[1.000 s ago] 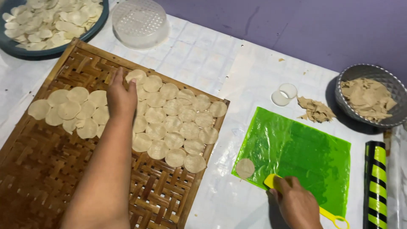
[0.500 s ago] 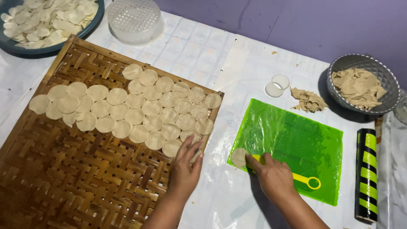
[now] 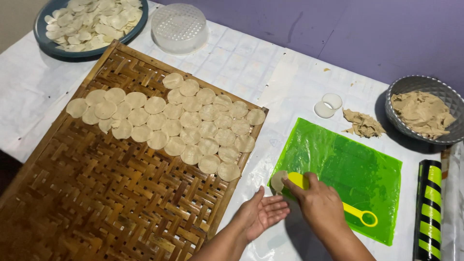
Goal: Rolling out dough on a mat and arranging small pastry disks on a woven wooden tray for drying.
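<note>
1 head camera looks steeply down, close over the table [image 3: 241,72].

At left lies a woven bamboo tray [image 3: 96,193], its strips warm brown with a slight sheen. The dough discs [image 3: 193,121] on it look matt and floury. The green sheet [image 3: 357,164], lower right, is glossy, wrinkled plastic; the yellow spoon [image 3: 355,212] is smooth plastic. The bowl [image 3: 411,87] at upper right appears to be dull grey metal.

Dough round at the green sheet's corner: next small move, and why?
Probably slide the dough round off the yellow scraper into the left hand. The right hand holds the scraper at the round's edge on the green sheet, and the left palm waits open just beside it.
</note>
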